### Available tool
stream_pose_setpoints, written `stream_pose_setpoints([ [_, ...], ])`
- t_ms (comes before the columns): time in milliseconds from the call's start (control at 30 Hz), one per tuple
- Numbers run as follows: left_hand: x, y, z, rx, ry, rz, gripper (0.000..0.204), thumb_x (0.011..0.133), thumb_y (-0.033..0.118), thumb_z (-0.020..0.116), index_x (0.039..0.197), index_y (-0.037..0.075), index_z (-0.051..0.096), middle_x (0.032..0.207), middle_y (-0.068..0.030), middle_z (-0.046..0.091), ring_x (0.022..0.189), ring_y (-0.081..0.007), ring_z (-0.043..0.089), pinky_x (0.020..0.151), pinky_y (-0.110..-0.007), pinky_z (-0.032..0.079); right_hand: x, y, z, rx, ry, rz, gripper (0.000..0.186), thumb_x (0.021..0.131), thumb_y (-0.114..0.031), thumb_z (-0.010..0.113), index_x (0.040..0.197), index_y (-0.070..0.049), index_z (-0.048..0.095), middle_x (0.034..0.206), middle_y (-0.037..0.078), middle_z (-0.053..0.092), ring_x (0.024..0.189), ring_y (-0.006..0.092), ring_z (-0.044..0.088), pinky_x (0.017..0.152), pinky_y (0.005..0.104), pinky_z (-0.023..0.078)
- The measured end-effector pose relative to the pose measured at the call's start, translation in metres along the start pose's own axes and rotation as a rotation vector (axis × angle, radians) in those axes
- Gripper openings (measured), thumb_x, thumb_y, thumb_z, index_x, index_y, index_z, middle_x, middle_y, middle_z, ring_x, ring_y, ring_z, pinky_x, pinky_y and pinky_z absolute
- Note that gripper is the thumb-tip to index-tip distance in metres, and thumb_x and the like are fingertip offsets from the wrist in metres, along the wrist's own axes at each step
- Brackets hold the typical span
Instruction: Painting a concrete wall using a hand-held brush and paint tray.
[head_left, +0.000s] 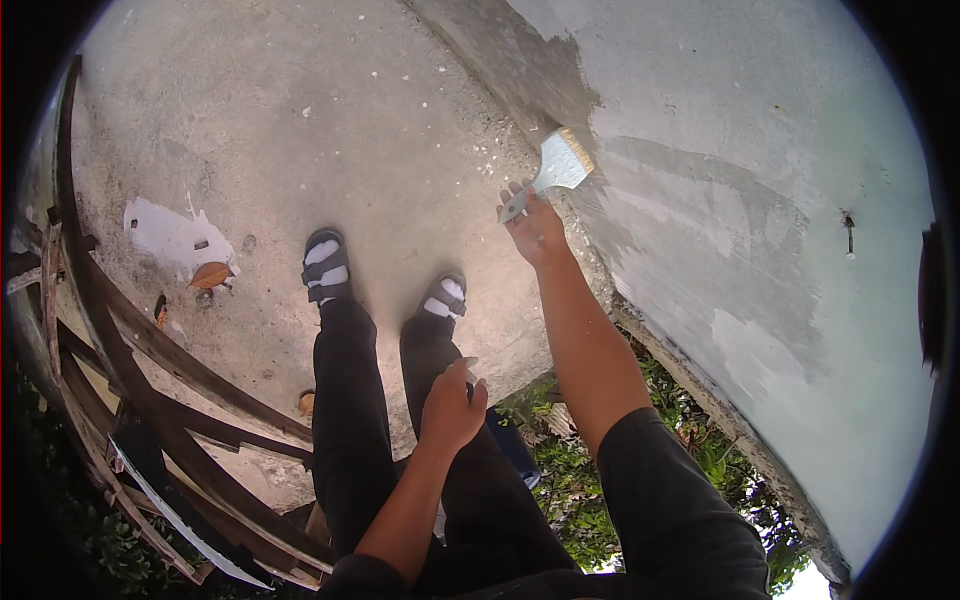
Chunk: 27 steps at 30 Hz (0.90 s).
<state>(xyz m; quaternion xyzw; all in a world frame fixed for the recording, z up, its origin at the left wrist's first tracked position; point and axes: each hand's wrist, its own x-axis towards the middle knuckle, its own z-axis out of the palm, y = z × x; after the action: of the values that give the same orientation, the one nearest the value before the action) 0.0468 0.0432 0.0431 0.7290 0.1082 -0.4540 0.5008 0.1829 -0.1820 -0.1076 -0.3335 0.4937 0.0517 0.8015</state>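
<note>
The right hand (535, 225) holds a broad, flat, pale-blue brush (563, 163) with tan bristles by its grey handle, far and to the right, beside a grey wall (760, 110) with darker patches; bristle contact with the wall cannot be confirmed. The left hand (455, 410), nearer, is partly curled; whether it grips the small pale item (470, 361) at its fingertips cannot be told. Brush markings: too small to read.

Well behind our right fingers (515, 187), our black short sleeve (680, 500) ends near the elbow. Beside our left fingers (456, 374) run our black trousers (350, 400); beyond those fingers we wear white socks (330, 276) under black open sandals (322, 293) with broad straps.
</note>
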Motion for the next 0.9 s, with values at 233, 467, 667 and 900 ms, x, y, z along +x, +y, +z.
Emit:
stream_pose_setpoints([
  [233, 0.005, -0.002, 0.0, 0.015, -0.008, 0.003, 0.031, 0.082, 0.016, 0.056, 0.11, 0.002, 0.052, 0.09, -0.0174, 0.058, 0.088, -0.0347, 0.055, 0.078, -0.043, 0.044, 0.041, 0.001, -0.021, -0.055, 0.176, 0.147, 0.021, 0.097, -0.015, 0.04, 0.115, -0.004, 0.043, 0.116, 0.016, 0.053, 0.1, 0.0293, 0.058, 0.085, 0.0425, 0.051],
  [467, 0.005, -0.004, 0.007, 0.029, 0.02, 0.006, 0.031, 0.083, 0.016, 0.056, 0.11, 0.003, 0.052, 0.09, -0.0172, 0.058, 0.09, -0.0352, 0.055, 0.078, -0.043, 0.044, 0.017, -0.027, -0.003, 0.171, 0.055, 0.017, 0.014, 0.096, -0.014, 0.043, 0.103, -0.002, 0.048, 0.094, 0.012, 0.059, 0.085, 0.0229, 0.061, 0.075, 0.0311, 0.055],
  [667, 0.005, -0.005, 0.015, 0.079, 0.041, 0.043, 0.031, 0.085, 0.015, 0.057, 0.111, 0.0, 0.049, 0.09, -0.0176, 0.058, 0.088, -0.0347, 0.058, 0.074, -0.04, 0.048, -0.086, -0.062, 0.018, 0.19, -0.042, -0.104, 0.02, 0.095, -0.021, 0.048, 0.106, -0.005, 0.049, 0.094, 0.007, 0.058, 0.082, 0.0158, 0.057, 0.074, 0.0297, 0.051],
  [900, 0.005, 0.001, 0.02, 0.036, 0.03, 0.028, 0.03, 0.083, 0.016, 0.057, 0.11, 0.004, 0.051, 0.09, -0.016, 0.058, 0.089, -0.0347, 0.055, 0.076, -0.044, 0.044, -0.192, -0.08, 0.032, 0.001, -0.11, -0.378, 0.024, 0.095, -0.02, 0.049, 0.115, -0.007, 0.047, 0.098, 0.007, 0.057, 0.087, 0.019, 0.057, 0.08, 0.0375, 0.05],
])
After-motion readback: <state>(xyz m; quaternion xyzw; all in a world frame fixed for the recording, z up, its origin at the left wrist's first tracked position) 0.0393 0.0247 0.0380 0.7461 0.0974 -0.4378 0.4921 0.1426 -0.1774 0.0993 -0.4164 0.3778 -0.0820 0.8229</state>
